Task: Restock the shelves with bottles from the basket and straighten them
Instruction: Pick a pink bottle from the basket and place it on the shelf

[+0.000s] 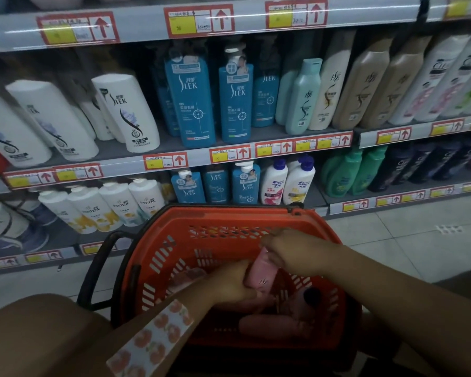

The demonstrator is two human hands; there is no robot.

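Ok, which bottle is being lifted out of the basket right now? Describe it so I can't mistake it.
Start at the red plastic basket on the floor before the shelves. Both hands meet over its middle: the left hand and right hand grip a pink plastic bottle. Unlike the other pink bottles lying flat on the bottom, it is raised and tilted.

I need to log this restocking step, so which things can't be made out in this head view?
- Pink bottle: its label is blurred; the left hand and right hand cover both ends.
- Other pink bottles in the basket: their number is unclear, hidden by arms and shadow.
- Price tags: print too small and glared.
- Far-left white bottle: cut off by the frame edge.
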